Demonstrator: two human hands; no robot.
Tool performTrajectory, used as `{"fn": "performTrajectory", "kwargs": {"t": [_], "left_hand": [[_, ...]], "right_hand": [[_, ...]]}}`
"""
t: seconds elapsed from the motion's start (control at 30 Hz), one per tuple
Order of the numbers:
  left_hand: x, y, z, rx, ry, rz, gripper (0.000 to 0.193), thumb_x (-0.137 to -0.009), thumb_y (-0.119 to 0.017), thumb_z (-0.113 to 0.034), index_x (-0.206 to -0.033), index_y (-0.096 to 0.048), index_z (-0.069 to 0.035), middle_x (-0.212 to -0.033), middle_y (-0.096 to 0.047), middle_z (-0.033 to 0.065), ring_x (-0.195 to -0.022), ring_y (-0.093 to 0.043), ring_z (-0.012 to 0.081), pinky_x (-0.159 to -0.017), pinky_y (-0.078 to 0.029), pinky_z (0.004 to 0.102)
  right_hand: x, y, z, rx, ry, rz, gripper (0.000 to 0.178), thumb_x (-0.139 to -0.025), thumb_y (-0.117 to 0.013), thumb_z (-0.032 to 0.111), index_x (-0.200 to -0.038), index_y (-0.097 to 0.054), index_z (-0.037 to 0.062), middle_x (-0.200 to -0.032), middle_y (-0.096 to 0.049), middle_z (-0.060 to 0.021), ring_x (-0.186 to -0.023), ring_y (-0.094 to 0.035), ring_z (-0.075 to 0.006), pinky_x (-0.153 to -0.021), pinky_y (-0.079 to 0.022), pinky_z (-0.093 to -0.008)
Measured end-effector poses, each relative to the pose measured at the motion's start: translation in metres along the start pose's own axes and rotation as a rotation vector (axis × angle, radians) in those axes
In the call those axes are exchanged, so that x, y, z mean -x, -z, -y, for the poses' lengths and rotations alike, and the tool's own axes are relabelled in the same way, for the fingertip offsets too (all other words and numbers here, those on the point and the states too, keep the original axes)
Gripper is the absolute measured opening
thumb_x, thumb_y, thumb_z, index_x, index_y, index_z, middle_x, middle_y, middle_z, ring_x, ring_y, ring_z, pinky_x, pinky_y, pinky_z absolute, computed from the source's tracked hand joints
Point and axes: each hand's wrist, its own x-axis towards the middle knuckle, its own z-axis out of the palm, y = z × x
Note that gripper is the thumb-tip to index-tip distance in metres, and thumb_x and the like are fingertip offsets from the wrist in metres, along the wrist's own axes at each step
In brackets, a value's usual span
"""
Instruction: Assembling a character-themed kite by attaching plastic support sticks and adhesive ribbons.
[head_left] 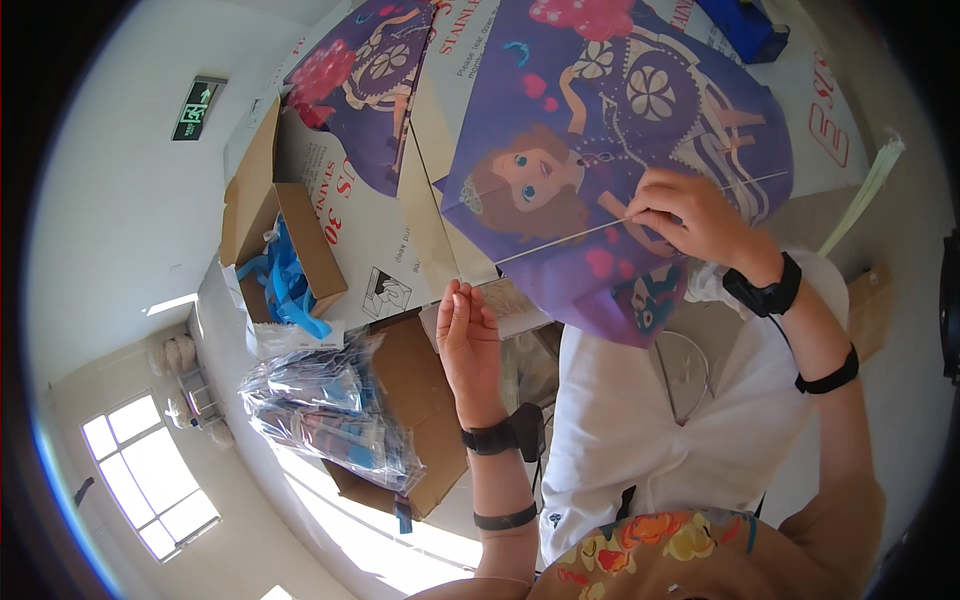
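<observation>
A purple kite sheet point(560, 100) printed with a cartoon girl in a tiara lies over the table, its near corner hanging above my lap. Across it runs a thin pale rod point(560, 242), slanting from lower left to upper right. My right hand point(700, 222) pinches this rod between thumb and fingers, over the lower part of the print. My left hand point(467, 335) is raised just past the rod's left end, by the table's near edge. Its fingers are curled with the thumb against them; whether anything thin is between them cannot be made out.
Another purple printed sheet point(375, 85) lies farther left. An open cardboard box point(318, 238) holds blue strips point(283, 270). Below it, clear-wrapped packages point(325, 410) rest on a larger carton point(425, 420). A blue object point(750, 30) sits at the far right.
</observation>
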Motion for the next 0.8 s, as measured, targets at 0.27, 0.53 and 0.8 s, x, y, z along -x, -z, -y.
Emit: {"fn": "performTrajectory", "kwargs": {"t": [0.27, 0.53, 0.8], "left_hand": [[-0.006, -0.005, 0.013, 0.564, 0.15, 0.092, 0.021, -0.098, -0.057, -0.016, -0.118, -0.063, -0.014, -0.105, -0.064, 0.0019, -0.101, -0.059, 0.0166, -0.079, -0.05, 0.0308], [-0.007, -0.013, 0.015, 0.545, 0.16, 0.114, 0.021, -0.098, -0.056, -0.017, -0.118, -0.064, -0.014, -0.106, -0.064, 0.0, -0.102, -0.059, 0.0164, -0.081, -0.049, 0.0311], [-0.01, -0.016, 0.017, 0.404, 0.041, 0.137, 0.021, -0.099, -0.056, -0.016, -0.119, -0.063, -0.012, -0.105, -0.065, 0.0001, -0.099, -0.059, 0.0157, -0.081, -0.049, 0.031]], "right_hand": [[-0.002, -0.003, 0.002, -0.035, 0.024, -0.004, 0.004, -0.085, -0.069, 0.007, -0.088, -0.067, 0.0083, -0.086, -0.059, -0.004, -0.069, -0.059, -0.0259, -0.061, -0.046, -0.0344], [0.0, 0.001, 0.002, -0.044, 0.015, -0.015, 0.003, -0.086, -0.068, 0.008, -0.088, -0.067, 0.0077, -0.087, -0.06, -0.0039, -0.069, -0.06, -0.026, -0.061, -0.046, -0.0342], [-0.002, 0.0, 0.007, -0.03, 0.008, 0.012, 0.003, -0.086, -0.068, 0.009, -0.089, -0.067, 0.0073, -0.087, -0.06, -0.0041, -0.069, -0.061, -0.026, -0.061, -0.046, -0.035]]}}
